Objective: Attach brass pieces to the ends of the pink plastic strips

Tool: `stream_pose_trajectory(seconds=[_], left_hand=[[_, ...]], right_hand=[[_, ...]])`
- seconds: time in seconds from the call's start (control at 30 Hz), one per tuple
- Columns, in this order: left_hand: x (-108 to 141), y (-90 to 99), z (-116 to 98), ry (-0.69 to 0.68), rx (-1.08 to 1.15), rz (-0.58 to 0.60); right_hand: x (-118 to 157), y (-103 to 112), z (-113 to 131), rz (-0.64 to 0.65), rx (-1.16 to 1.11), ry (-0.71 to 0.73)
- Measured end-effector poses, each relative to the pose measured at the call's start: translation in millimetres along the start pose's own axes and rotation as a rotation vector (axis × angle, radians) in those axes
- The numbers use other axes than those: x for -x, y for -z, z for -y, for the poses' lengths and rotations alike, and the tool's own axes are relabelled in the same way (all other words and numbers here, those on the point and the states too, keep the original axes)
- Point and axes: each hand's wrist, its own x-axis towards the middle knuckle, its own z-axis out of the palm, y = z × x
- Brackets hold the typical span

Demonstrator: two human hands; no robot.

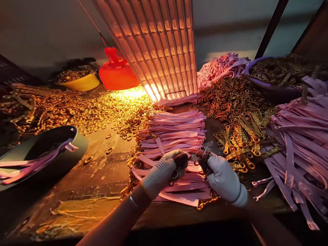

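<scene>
My left hand, in a white dotted glove with dark fingertips, is closed above a stack of pink straps. Its fingers pinch something small whose shape I cannot make out, and a dark ring shows beneath them. Just to the right, my right hand wears a plain white glove, also dark at the fingertips. It is closed too, with a small ring at its fingertips. A narrow gap separates the two hands. Gold chain links hang at the straps' lower end.
Gold rings and chains are heaped beneath a red lamp. A ribbed panel rises behind. Gold clasps and pink straps lie right, near a purple basin. A dark green container and yellow bowl stand left.
</scene>
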Motion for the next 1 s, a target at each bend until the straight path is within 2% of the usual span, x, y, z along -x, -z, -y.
stream_pose_trajectory(seconds=[0.13, 0.23, 0.3, 0.37, 0.43, 0.53, 0.63, 0.77, 0.9, 1.0], left_hand=[[12, -7.6, 9, 0.047, 0.09, 0.05], [12, -10.6, 7, 0.059, -0.035, 0.072], [10, -12.3, 6, -0.064, -0.234, 0.062], [7, -14.0, 9, -0.276, -0.436, 0.012], [3, -14.6, 14, -0.398, -0.536, -0.014], [-1, -12.7, 19, -0.287, -0.473, 0.017], [0, -9.9, 17, -0.156, -0.375, 0.013], [1, -7.7, 18, -0.166, -0.36, 0.014], [-6, -7.7, 26, -0.156, -0.298, 0.018], [-10, -3.8, 25, -0.095, -0.205, -0.088]], right_hand=[[-1, -6, 5, 0.136, 0.184, -0.05], [-2, -10, 9, 0.204, 0.388, -0.089], [-1, -14, 10, 0.209, 0.481, -0.108], [1, -20, 10, 0.2, 0.527, -0.128], [3, -25, 8, 0.186, 0.532, -0.15], [5, -23, 8, 0.198, 0.529, -0.145], [2, -12, 11, 0.308, 0.546, -0.123], [-5, -6, 7, 0.429, 0.563, -0.118], [0, -18, -1, 0.422, 0.596, 0.081], [12, -27, -1, 0.304, 0.678, 0.23]])
